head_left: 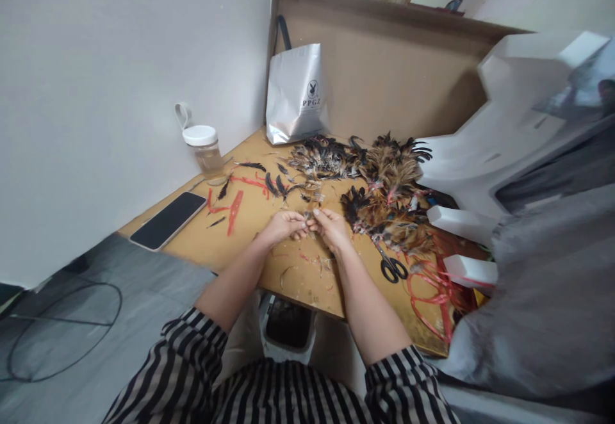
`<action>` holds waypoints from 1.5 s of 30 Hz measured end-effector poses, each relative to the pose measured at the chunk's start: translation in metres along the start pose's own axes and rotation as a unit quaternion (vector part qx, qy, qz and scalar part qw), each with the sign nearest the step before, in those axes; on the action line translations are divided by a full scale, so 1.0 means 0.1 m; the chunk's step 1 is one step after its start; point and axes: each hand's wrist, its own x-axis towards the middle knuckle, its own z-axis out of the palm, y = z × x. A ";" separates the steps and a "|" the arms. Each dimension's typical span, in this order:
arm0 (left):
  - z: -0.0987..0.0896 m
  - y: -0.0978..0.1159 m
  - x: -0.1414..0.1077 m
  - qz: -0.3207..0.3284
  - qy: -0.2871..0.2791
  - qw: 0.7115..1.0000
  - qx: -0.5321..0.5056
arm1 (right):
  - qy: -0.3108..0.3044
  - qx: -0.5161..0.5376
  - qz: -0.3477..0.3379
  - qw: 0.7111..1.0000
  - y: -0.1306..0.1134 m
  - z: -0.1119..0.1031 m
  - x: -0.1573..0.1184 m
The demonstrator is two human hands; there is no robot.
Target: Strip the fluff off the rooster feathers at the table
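My left hand and my right hand meet over the front middle of the table, fingers pinched together. Between the fingertips of both is a small brownish feather, mostly covered by the fingers; whether it is one or several I cannot tell. Just right of my right hand lies a bunch of brown and black feathers. Farther back are a dark feather bunch and a tan one. Loose black feathers lie beyond my left hand. Black-handled scissors rest to the right.
A phone and a lidded jar of liquid are on the left, near red plastic strips. A silver bag stands at the back. Tangled red ribbon and white board pieces line the right side.
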 end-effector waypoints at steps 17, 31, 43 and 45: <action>-0.06 -0.04 0.02 0.015 -0.033 0.998 -0.049 | 0.049 -0.087 -0.026 0.995 0.03 0.07 -0.03; -0.10 -0.08 0.07 0.041 0.090 0.989 -0.111 | 0.071 -0.267 -0.090 0.957 -0.10 -0.07 -0.05; -0.11 -0.05 0.03 0.066 0.054 0.972 -0.219 | -0.068 -0.270 -0.045 0.959 0.05 0.15 -0.14; -0.10 -0.06 0.04 0.072 0.058 0.974 -0.207 | -0.059 -0.250 -0.039 0.966 0.07 0.16 -0.14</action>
